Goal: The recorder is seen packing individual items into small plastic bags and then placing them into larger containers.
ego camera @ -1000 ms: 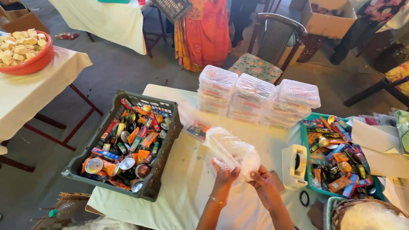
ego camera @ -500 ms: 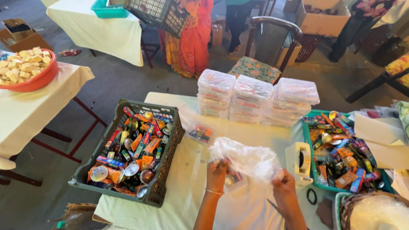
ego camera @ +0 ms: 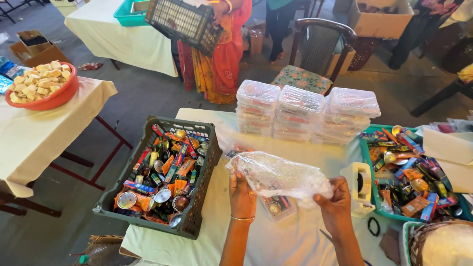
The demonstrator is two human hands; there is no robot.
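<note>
both hands clamped on a clear plastic bag (ego camera: 278, 175), held stretched above the table (ego camera: 295, 241): left hand (ego camera: 241, 194) pinching the near-left edge, right hand (ego camera: 335, 199) the right end. judgement: keep the film taut and the grip at the edges so it does not bunch. surface: pale cloth, dark crate of small packets (ego camera: 162, 175) to the left, 3 stacks of clear boxes (ego camera: 305, 113) behind. room: grey floor, a chair (ego camera: 315, 54), another person in orange beyond.

The bag (ego camera: 278, 176) is thin, shiny, crinkly plastic. Left of it, the dark crate (ego camera: 197, 216) looks like matt plastic. Soft cloth covers the worktop (ego camera: 295, 241).
</note>
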